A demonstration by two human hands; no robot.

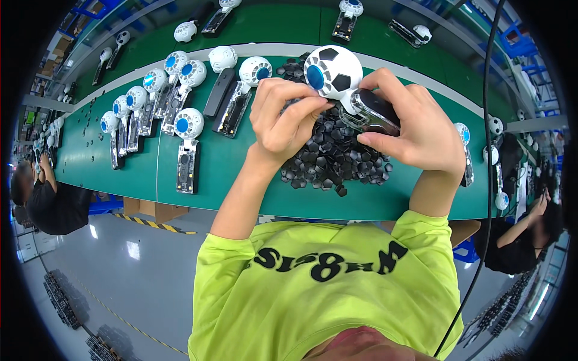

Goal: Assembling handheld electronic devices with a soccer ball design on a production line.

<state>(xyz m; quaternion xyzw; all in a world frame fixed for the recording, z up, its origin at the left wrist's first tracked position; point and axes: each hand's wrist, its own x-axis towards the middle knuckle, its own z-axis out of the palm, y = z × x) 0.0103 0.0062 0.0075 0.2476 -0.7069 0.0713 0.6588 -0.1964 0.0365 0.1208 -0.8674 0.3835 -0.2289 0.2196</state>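
Observation:
My right hand (415,120) is wrapped round the black and clear handle of a handheld device with a football-shaped head (346,63). Its white ball carries black pentagons and a blue disc ringed by slots, turned toward my left. Close against the ball's lower left, my left hand (280,117) has its thumb and fingers pinched together; anything between the fingertips is too small or hidden to name. Below both hands lies a heap of small black pentagon pieces (337,153) on the green table (241,195).
Several similar devices (189,123) lie left of the heap, with white heads lacking black pentagons. More lie across the table's far side, including one device (347,18). A black cable (486,120) hangs at the right. Other people (57,201) sit at both sides.

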